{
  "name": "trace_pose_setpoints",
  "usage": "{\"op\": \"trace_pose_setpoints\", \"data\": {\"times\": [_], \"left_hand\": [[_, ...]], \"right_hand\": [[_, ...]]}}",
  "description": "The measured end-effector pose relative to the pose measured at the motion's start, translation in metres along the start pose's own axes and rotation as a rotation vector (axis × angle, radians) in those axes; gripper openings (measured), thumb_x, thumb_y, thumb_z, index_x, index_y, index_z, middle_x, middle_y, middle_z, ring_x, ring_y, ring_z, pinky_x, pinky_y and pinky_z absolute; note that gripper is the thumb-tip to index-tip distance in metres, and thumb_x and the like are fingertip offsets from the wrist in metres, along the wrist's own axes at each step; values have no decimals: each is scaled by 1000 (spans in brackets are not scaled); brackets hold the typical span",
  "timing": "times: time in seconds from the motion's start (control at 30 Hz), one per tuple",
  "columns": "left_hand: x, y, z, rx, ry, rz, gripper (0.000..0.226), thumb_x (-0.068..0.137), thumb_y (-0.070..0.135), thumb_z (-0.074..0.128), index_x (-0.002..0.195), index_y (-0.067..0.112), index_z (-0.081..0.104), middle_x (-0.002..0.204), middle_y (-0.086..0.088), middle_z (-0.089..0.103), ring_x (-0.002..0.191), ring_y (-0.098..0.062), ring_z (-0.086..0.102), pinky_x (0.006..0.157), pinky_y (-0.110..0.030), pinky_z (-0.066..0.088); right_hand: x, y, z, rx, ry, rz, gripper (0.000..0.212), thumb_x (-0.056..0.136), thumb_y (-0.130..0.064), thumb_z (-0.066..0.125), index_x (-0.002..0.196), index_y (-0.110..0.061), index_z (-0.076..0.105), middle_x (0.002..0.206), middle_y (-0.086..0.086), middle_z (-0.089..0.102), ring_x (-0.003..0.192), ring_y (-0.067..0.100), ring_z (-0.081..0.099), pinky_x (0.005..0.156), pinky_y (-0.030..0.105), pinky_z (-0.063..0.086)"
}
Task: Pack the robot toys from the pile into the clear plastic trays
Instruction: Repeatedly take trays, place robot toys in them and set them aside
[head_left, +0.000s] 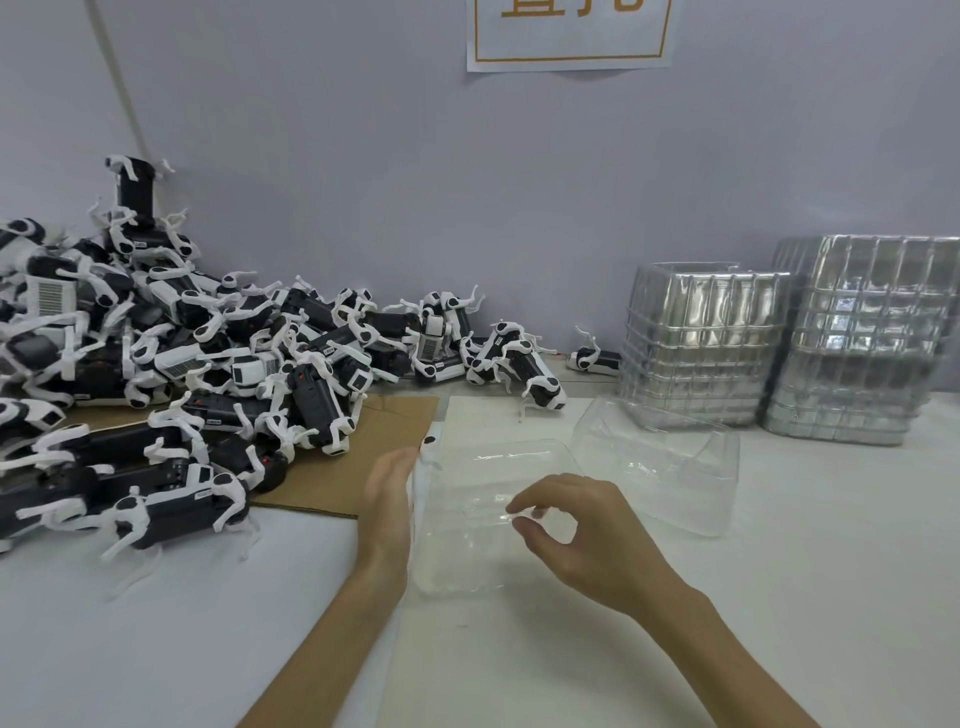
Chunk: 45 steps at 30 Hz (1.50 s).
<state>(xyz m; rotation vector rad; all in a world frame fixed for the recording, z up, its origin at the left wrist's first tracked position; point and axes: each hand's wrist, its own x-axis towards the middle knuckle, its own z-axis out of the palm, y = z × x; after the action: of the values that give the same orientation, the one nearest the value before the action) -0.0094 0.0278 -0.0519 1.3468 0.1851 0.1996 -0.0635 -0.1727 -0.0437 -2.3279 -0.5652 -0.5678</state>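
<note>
Right hand (576, 540) hovers over the clear tray (467, 571), thumb and forefinger nearly closed; whether they touch the plastic cannot be told. Left hand (387, 499), fingers straight and together, braces the tray's left edge. Seat the tray flat first. Robot toys (208, 364) lie piled left, apart from both hands.

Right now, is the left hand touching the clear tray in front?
Touching. The head view shows the left hand, fingers straight, lying flat against the left edge of the clear tray with no gap.

Black-and-white robot toys (311, 395) in a left-side pile — clear tray (457, 561) flat, centre
</note>
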Motion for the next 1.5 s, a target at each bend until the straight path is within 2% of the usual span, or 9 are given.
{"op": "trace_pose_setpoints", "data": {"times": [0.17,0.47,0.77,0.9,1.0,1.07,1.2,1.3,1.5], "left_hand": [[-8,1,1,109,-140,-14,27,96,26,62,123,30,64,122,10,65,118,-8,56,102,-34,43],[-9,-2,-1,176,-181,5,44,93,7,59,130,31,59,131,6,60,119,-5,50,97,-28,35],[-9,-4,2,182,-198,2,45,94,7,58,131,32,59,132,7,60,122,-4,51,95,-26,35],[-8,-4,2,170,-204,-2,44,93,6,59,128,33,61,131,8,60,121,-1,50,93,-23,37],[-9,-3,1,167,-211,2,44,93,4,59,127,32,61,131,7,60,116,4,51,84,-13,39],[-8,-3,1,173,-213,3,43,93,4,59,126,32,61,131,7,60,118,3,50,80,-10,39],[-9,-3,2,180,-221,7,41,93,6,60,123,35,61,130,10,60,112,12,49,78,-8,38],[-10,-4,3,193,-228,13,41,93,5,60,122,34,61,129,10,60,108,14,48,77,-8,39],[-15,0,4,219,-234,20,42,93,5,60,126,30,61,129,8,60,104,15,48,76,-9,39]], "right_hand": [[1,3,2,61,26,16,12,87,-32,62,91,-31,73,89,-25,69,83,6,65,73,19,49],[36,14,-16,129,288,98,22,85,-5,73,93,-26,74,82,-16,73,77,7,68,74,15,50],[145,74,-19,-265,-56,428,51,85,-19,73,132,-10,57,123,10,66,108,28,61,84,37,50],[175,97,-5,-348,-211,553,48,82,-27,78,118,-6,54,105,12,61,104,31,60,73,31,41],[187,111,1,-438,-370,702,81,85,-40,75,143,1,36,113,13,63,100,29,61,79,31,46],[191,119,3,-491,-398,691,60,87,-46,69,129,-8,49,106,10,65,90,28,63,78,31,50],[199,126,5,-416,-342,696,22,89,-26,60,92,-4,63,80,6,70,71,25,72,67,29,54],[203,113,-1,-386,-197,665,28,87,-30,58,66,-12,58,59,4,60,62,28,64,50,26,42],[196,70,-35,-52,240,557,34,90,-42,60,83,-11,48,77,5,59,66,29,69,64,42,57]]}}
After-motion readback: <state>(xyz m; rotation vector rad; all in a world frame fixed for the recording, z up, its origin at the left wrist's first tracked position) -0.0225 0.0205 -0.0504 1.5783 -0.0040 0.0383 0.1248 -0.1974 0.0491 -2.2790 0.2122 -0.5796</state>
